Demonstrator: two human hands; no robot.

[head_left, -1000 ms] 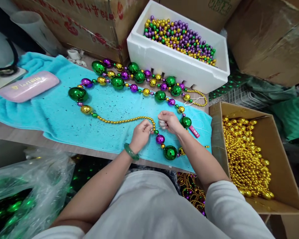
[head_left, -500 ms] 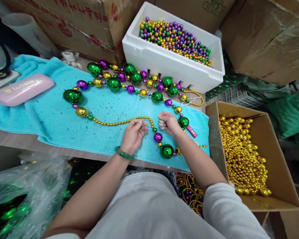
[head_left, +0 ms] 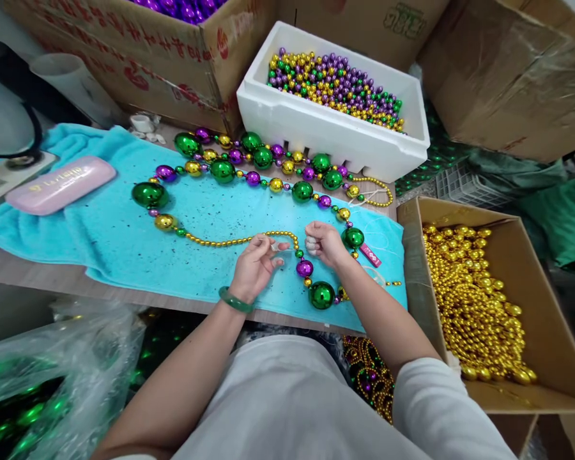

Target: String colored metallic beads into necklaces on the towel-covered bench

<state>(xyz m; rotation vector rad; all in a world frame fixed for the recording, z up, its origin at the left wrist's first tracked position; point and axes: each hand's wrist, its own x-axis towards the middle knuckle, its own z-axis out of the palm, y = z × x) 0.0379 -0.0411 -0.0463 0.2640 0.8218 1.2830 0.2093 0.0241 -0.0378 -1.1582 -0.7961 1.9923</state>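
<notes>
The left hand (head_left: 255,267) pinches thread (head_left: 286,249) beside the bead strand (head_left: 305,268); the right hand's (head_left: 324,244) grip is curled together. Its contents are hidden.

Two hands (head_left: 253,267) above a blue towel (head_left: 206,207) — bead strand (head_left: 305,268) between them.

Orientation: hands at dial centre, 12 o'clock toward the far table edge. At 9 o'clock from the left hand (head_left: 253,265), a wide lane crosses the blue towel (head_left: 153,268); a pink case (head_left: 62,185) limits it toward 10 o'clock. At 12 o'clock, open towel ends at the bead strand (head_left: 302,191), followed by a second strand (head_left: 263,158) and foam box (head_left: 316,134). At 3 o'clock from the right hand (head_left: 323,243), a red tag (head_left: 370,255) and cardboard box (head_left: 414,268) obstruct. Between hands: narrow gap, occupied by the bead strand and thread (head_left: 287,250).
</notes>
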